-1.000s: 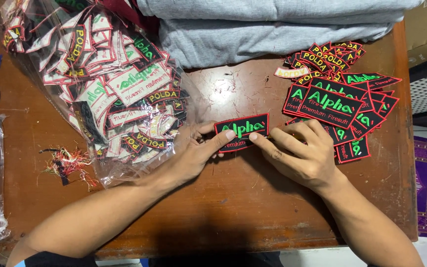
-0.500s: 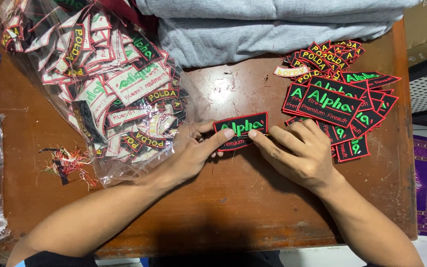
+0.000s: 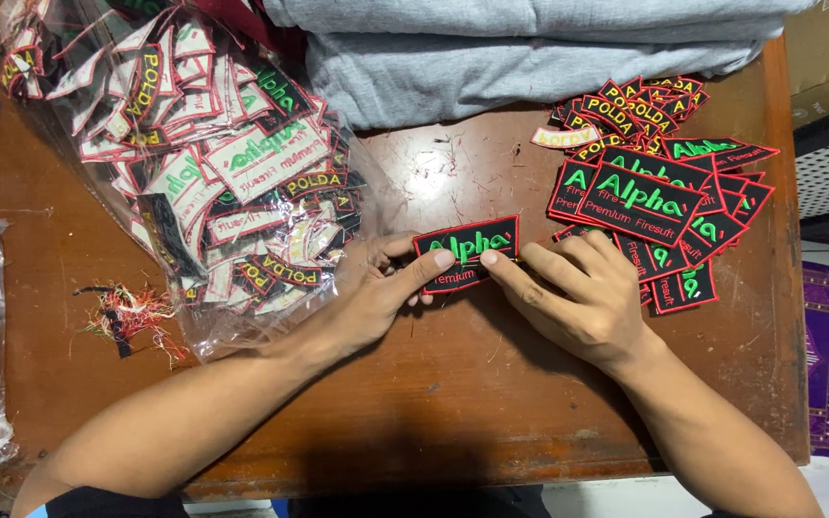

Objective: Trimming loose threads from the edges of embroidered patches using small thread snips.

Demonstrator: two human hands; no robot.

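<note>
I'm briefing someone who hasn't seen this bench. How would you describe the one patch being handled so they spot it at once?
Start at the brown wooden table, between the clear plastic bag of patches and the loose pile of patches. At mid-table, the left hand and right hand pinch a single patch. It is black, red-edged, green-lettered, and lies alone, apart from both heaps.

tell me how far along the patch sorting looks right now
Done: a stack of black patches with red borders lies at the table's right, smaller ones fanned behind it. In hand: left hand and right hand hold one rectangular patch flat between fingertips. Left: the clear plastic bag looks packed with patches, so most seems undone.
</note>
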